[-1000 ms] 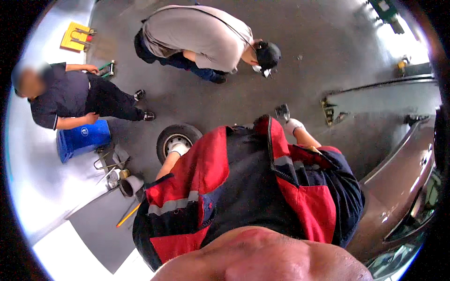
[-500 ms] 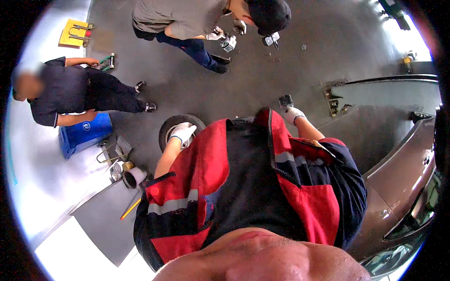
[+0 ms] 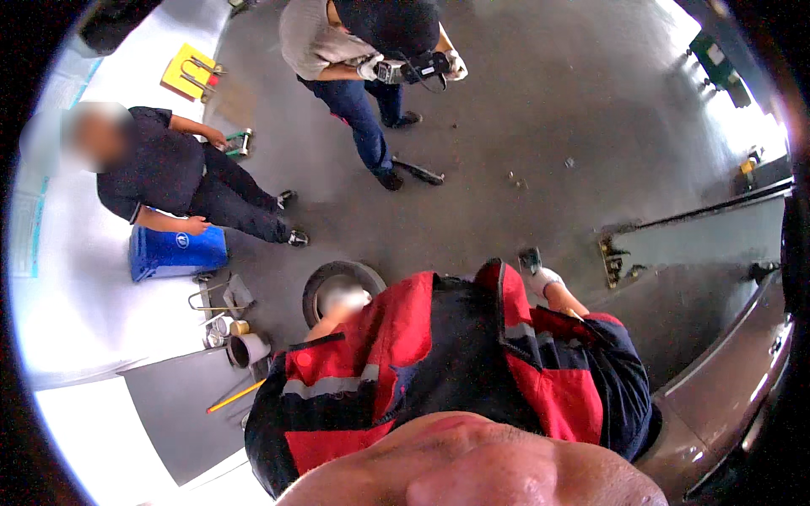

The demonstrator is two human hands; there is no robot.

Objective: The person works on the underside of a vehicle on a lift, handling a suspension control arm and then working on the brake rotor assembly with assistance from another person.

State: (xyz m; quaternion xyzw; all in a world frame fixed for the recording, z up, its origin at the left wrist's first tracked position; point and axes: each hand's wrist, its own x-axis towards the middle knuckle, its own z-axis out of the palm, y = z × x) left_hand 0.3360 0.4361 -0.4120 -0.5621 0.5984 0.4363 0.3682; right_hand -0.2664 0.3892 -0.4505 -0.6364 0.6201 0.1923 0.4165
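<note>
A wheel with a dark tyre is at my left side, partly covered by my red and navy jacket. My left hand is over its middle, smeared in the picture, so its fingers do not show. Out to the right, my right hand in a white glove is closed on a dark boxy tool. Only the tool's block-shaped end shows, and I cannot tell its exact kind.
Ahead, a co-worker in a grey shirt holds dark tools in gloved hands. Another person stands left, by a blue bin. A bucket is at lower left. A car panel and long grey panel are right.
The co-worker ahead has straightened up and now holds the tools before the chest. The view has shifted, so the surroundings sit lower in it. My hands keep their places at wheel and tool.
</note>
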